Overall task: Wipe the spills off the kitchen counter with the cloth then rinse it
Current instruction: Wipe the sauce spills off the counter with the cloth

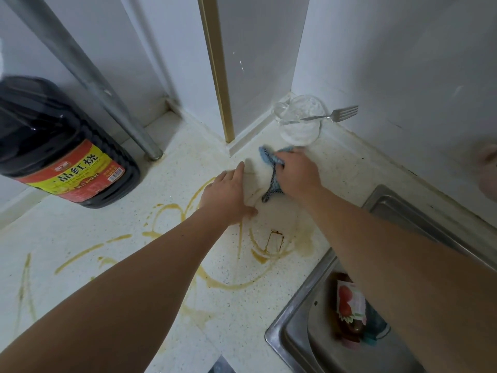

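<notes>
While my right hand (pixel 297 175) grips blue cloth (pixel 271 168) at counter (pixel 80 251) back corner, left hand (pixel 228 195) presses flat, fingers straight. Wiping step underway. Brown spills (pixel 204 281) remain nearer me; next strokes must sweep toward those, sink (pixel 293 337) rinse later.

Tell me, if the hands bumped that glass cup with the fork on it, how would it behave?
The glass cup looks thin and clear, so probably fragile and light. The fork lies loosely across its rim, overhanging one side, so a nudge would likely send it sliding off. The right hand wipes with the cloth close by, so care seems wise.
</notes>
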A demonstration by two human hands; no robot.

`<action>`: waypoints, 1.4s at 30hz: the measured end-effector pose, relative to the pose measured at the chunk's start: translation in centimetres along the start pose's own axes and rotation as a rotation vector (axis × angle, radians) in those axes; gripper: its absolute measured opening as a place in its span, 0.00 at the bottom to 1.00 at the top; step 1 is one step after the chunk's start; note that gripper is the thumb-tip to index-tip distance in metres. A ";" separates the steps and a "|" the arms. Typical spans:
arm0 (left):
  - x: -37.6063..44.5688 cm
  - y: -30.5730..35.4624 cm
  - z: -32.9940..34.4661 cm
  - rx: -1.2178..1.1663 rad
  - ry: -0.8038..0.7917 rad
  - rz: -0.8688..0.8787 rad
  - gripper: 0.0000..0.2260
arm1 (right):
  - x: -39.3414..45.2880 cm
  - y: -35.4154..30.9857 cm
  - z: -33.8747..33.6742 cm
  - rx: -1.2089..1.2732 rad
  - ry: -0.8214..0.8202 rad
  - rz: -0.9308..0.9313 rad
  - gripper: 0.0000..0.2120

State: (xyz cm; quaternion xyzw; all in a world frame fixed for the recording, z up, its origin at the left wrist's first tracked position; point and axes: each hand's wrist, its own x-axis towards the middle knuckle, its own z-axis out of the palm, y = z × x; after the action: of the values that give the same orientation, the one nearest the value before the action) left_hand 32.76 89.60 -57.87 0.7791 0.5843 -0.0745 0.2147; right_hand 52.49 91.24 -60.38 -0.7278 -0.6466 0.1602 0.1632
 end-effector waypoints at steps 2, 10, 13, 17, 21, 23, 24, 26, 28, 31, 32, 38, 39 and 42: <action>0.1 0.0 -0.1 -0.001 0.005 0.007 0.58 | -0.2 -0.6 0.4 0.009 0.007 -0.008 0.14; -2.4 -2.9 -1.7 -0.017 0.062 -0.084 0.55 | -0.7 -1.0 0.3 0.056 -0.112 -0.159 0.14; -2.8 -3.9 -1.7 0.009 0.035 -0.135 0.54 | 0.5 -2.3 0.8 0.108 -0.013 0.004 0.08; -2.3 -3.9 -1.4 -0.027 0.030 -0.150 0.53 | -2.2 -4.7 2.0 0.077 -0.160 -0.298 0.10; -2.1 -4.5 -1.7 -0.124 0.020 -0.225 0.54 | 1.4 -3.4 1.2 0.025 -0.006 -0.010 0.08; -2.3 -4.5 -1.4 -0.075 0.034 -0.231 0.54 | 1.3 -4.4 1.9 0.026 -0.011 0.005 0.07; -2.4 -4.4 -1.2 -0.045 0.042 -0.227 0.53 | 0.4 -5.5 2.3 0.020 -0.077 -0.086 0.08; -2.5 -4.2 -0.8 -0.014 0.054 -0.212 0.52 | -1.6 -6.9 2.9 0.037 -0.219 -0.265 0.11; -2.6 -4.2 -0.5 0.016 0.048 -0.200 0.52 | -1.7 -6.7 2.1 0.034 -0.208 -0.286 0.12; -2.9 -4.3 -0.4 0.023 0.031 -0.191 0.53 | -0.1 -5.4 0.9 0.041 -0.040 0.002 0.10; -2.9 -4.3 -0.3 0.006 0.036 -0.189 0.52 | -0.1 -5.4 0.8 0.036 -0.027 0.026 0.10; -3.2 -4.9 -0.2 -0.036 0.047 -0.137 0.51 | -3.3 -5.6 0.5 -0.001 -0.240 -0.280 0.16; -3.2 -4.8 -0.2 -0.033 0.035 -0.137 0.51 | -2.7 -4.5 -0.1 0.002 -0.152 -0.152 0.15; -3.2 -4.2 -0.4 -0.061 0.022 -0.149 0.52 | -2.7 -2.5 -1.0 -0.030 0.046 0.090 0.14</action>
State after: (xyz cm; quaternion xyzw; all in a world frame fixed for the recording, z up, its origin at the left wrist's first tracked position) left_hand 27.74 87.89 -57.36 0.7274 0.6448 -0.0641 0.2257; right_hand 50.41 88.80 -58.31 -0.7620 -0.6115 0.1410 0.1598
